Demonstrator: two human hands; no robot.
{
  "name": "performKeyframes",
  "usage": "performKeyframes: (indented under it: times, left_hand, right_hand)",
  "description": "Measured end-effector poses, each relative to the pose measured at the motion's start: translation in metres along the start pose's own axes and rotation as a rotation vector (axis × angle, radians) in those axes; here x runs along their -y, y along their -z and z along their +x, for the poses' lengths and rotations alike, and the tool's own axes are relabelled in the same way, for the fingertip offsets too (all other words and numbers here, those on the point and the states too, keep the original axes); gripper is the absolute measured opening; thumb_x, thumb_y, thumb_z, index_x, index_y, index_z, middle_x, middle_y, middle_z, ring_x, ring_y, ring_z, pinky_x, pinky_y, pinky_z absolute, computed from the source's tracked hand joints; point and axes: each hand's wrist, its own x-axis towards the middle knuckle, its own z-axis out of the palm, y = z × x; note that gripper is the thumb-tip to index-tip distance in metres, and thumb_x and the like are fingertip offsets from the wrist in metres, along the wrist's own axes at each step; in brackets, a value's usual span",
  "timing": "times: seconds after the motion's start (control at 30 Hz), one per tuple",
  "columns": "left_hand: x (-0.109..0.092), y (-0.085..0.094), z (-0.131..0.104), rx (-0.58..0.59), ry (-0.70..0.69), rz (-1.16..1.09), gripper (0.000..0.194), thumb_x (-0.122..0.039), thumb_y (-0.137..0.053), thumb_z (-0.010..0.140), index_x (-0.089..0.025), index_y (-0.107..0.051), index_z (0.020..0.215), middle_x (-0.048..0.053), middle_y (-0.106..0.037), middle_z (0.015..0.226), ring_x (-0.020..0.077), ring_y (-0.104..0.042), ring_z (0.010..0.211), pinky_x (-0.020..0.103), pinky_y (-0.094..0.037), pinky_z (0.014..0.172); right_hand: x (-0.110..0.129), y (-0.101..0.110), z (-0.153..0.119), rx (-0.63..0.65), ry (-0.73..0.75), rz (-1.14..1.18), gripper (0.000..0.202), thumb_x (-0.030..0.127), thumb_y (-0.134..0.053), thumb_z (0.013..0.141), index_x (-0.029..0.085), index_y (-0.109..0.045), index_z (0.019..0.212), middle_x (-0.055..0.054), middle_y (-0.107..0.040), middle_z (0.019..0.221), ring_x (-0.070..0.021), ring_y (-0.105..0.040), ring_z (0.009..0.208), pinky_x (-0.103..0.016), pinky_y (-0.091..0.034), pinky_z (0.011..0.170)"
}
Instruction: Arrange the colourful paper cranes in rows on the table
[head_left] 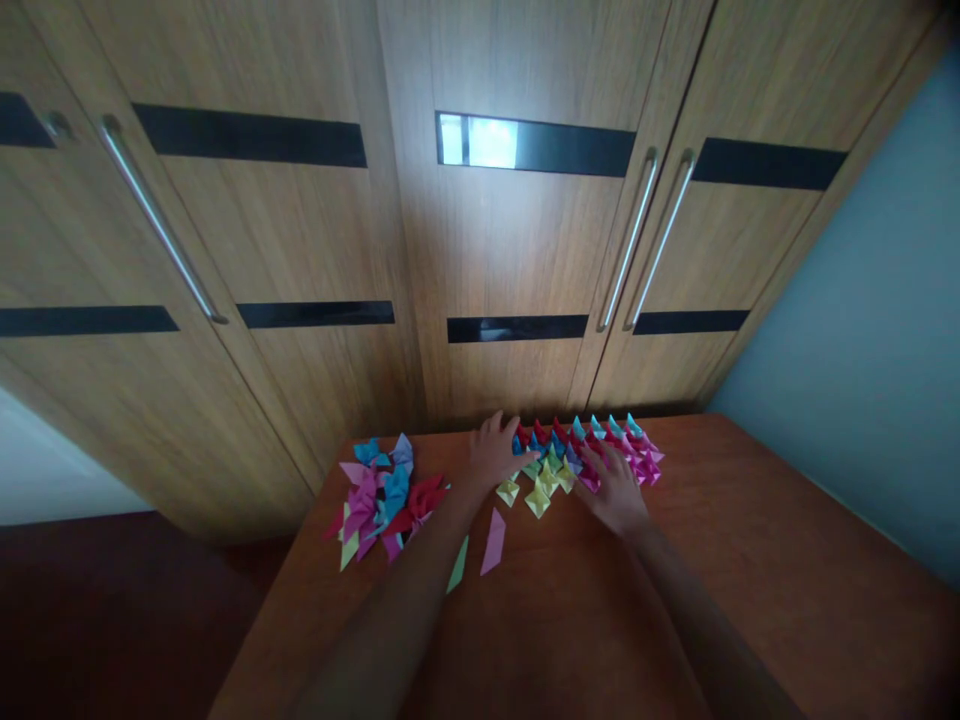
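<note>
Rows of small folded paper pieces stand at the back of the table, with pink ones (646,462) at the right and yellow ones (538,498) in front. My left hand (495,452) is at the left end of these rows, fingers spread, thumb reaching over the blue and green pieces. Over the pink and purple pieces lies my right hand (615,492), its fingers apart; it hides some of them. Neither hand shows anything held. A flat pink folded strip (493,542) and a green strip (458,566) lie near my left forearm, which partly covers the green one.
A loose heap of folded paper (367,505) in pink, blue, red and green sits on the table's left side. The brown wooden table (570,610) ends close to a wooden wardrobe (510,240) with metal handles. A bluish wall (847,370) is at the right.
</note>
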Motion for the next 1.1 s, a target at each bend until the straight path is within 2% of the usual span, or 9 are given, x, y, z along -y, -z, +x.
performKeyframes:
  times: [0.1,0.17,0.27,0.37,0.6,0.77,0.9,1.0,1.1]
  left_hand:
    - [0.001,-0.011,0.030,0.047,0.013,-0.008,0.077,-0.068,-0.048,0.074,-0.023,-0.037,0.136,0.017,-0.024,0.148,0.0400,-0.024,0.133,0.060,-0.025,0.100]
    - [0.001,-0.016,0.044,0.077,-0.003,-0.016,0.077,-0.069,-0.049,0.073,-0.023,-0.041,0.134,0.017,-0.026,0.147,0.0404,-0.026,0.132,0.060,-0.028,0.098]
    - [-0.003,-0.022,0.052,0.131,-0.074,-0.034,0.068,-0.067,-0.053,0.071,-0.024,-0.052,0.124,0.015,-0.038,0.141,0.0366,-0.035,0.128,0.052,-0.033,0.098]
    - [-0.008,-0.025,0.045,0.161,-0.163,-0.057,0.053,-0.057,-0.056,0.075,-0.023,-0.058,0.116,0.011,-0.052,0.128,0.0291,-0.047,0.118,0.039,-0.038,0.097]
    - [-0.006,-0.017,-0.002,0.159,-0.187,-0.078,0.020,-0.031,-0.058,0.077,-0.018,-0.065,0.090,0.008,-0.065,0.096,0.0211,-0.061,0.090,0.028,-0.045,0.079]
    - [0.000,0.005,-0.039,0.106,-0.107,-0.081,0.013,-0.025,-0.053,0.078,-0.019,-0.063,0.082,0.005,-0.066,0.080,0.0191,-0.061,0.076,0.026,-0.044,0.067]
    - [0.006,0.038,-0.070,0.012,-0.053,-0.094,0.018,-0.028,-0.049,0.083,-0.020,-0.062,0.091,0.005,-0.067,0.087,0.0193,-0.061,0.083,0.027,-0.044,0.073]
    - [0.017,0.061,-0.099,-0.091,-0.044,-0.140,0.025,-0.028,-0.047,0.084,-0.021,-0.059,0.105,0.005,-0.066,0.101,0.0191,-0.060,0.095,0.029,-0.044,0.084]
    - [0.039,0.072,-0.133,-0.274,-0.039,-0.237,0.028,-0.028,-0.049,0.083,-0.023,-0.058,0.110,0.003,-0.065,0.108,0.0196,-0.058,0.102,0.031,-0.044,0.091]
  right_hand:
    - [0.010,-0.004,0.003,0.138,0.031,-0.054,0.067,0.056,-0.059,0.075,0.029,-0.044,0.134,-0.010,-0.029,0.147,-0.0361,-0.022,0.135,-0.058,-0.032,0.097]
    - [0.017,-0.007,0.004,0.199,0.035,-0.073,0.075,0.059,-0.061,0.071,0.029,-0.040,0.137,-0.011,-0.025,0.149,-0.0381,-0.018,0.135,-0.061,-0.030,0.098]
    - [0.027,-0.011,0.003,0.246,0.027,-0.072,0.088,0.065,-0.064,0.064,0.029,-0.037,0.139,-0.012,-0.026,0.149,-0.0397,-0.018,0.135,-0.062,-0.027,0.099]
    - [0.037,-0.013,-0.003,0.261,0.051,-0.045,0.095,0.066,-0.068,0.057,0.028,-0.037,0.139,-0.011,-0.028,0.148,-0.0391,-0.020,0.135,-0.059,-0.027,0.101]
    - [0.075,-0.017,-0.031,0.214,0.054,0.044,0.084,0.048,-0.070,0.065,0.029,-0.035,0.139,-0.010,-0.027,0.148,-0.0364,-0.024,0.133,-0.055,-0.032,0.098]
    - [0.109,-0.022,-0.046,0.170,0.090,0.212,0.079,0.028,-0.065,0.068,0.026,-0.032,0.140,-0.011,-0.028,0.147,-0.0339,-0.028,0.132,-0.052,-0.032,0.102]
    - [0.138,-0.018,-0.047,0.134,0.126,0.396,0.090,0.008,-0.055,0.062,0.024,-0.022,0.144,-0.009,-0.023,0.148,-0.0279,-0.023,0.136,-0.047,-0.030,0.107]
    - [0.162,-0.010,-0.045,0.137,0.147,0.505,0.093,0.004,-0.051,0.060,0.026,-0.018,0.145,-0.008,-0.019,0.149,-0.0258,-0.021,0.137,-0.045,-0.030,0.109]
    - [0.186,-0.004,-0.043,0.176,0.217,0.585,0.094,0.003,-0.051,0.062,0.028,-0.017,0.145,-0.007,-0.017,0.150,-0.0246,-0.019,0.138,-0.045,-0.029,0.110]
